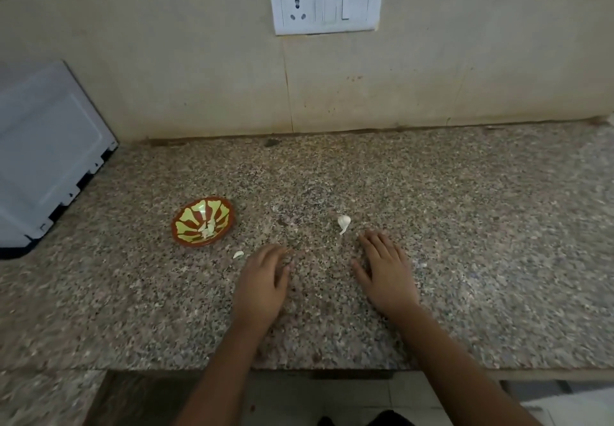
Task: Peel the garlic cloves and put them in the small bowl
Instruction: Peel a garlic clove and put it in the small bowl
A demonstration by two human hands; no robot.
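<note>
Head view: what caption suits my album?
Open left hand and right hand over the counter, garlic clove ahead, small bowl left.

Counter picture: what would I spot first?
The bright red-and-yellow bowl sits on the left of the counter. Two flat hands, left hand and right hand, rest near the front, and a white garlic clove lies just past the right hand's fingers.

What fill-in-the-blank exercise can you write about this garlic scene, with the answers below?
1. The small bowl stands to the ____ of the left hand.
2. The right hand, like the left, holds ____.
3. The whole garlic clove lies just beyond the fingertips of the ____ hand.
Missing words: left; nothing; right.
</note>
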